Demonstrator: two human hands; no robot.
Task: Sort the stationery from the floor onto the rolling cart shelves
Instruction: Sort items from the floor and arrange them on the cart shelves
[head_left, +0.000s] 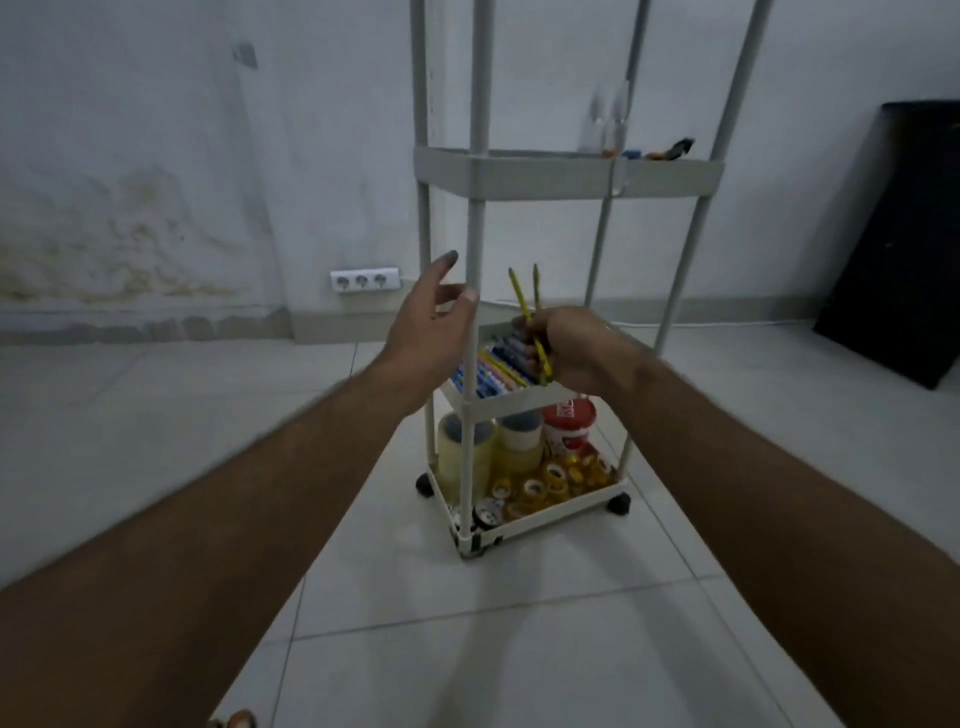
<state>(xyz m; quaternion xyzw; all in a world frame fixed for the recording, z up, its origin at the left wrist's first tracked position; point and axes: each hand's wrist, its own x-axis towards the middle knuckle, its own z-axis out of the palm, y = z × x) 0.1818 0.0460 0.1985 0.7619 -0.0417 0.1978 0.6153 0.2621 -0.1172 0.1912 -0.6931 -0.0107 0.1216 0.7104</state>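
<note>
Right hand over the middle shelf of the rolling cart, grip clamped on a couple of yellow pens, tips pointing up and slightly fanned; left hand at the front post, fingers apart and relaxed, thumb at or just beside the post, holding nothing; contact not certain from this angle.

Middle shelf already carrying a row of blue, pink and yellow pens and markers; bottom shelf loaded with tape rolls, large and small, and a red-lidded tub; upper shelf bearing a few small items near the far corner, too blurred to name.

Probably the placing step for these pens; best done as follows: steady the cart by the post with the left hand, since the wheels may let it roll; tip the pens from upright to level, parallel with the row already lying there; lower them beside that row and not across it; loosen the grip only once they rest on the shelf floor, lest one bounce over the low rim onto the tiles.
</note>
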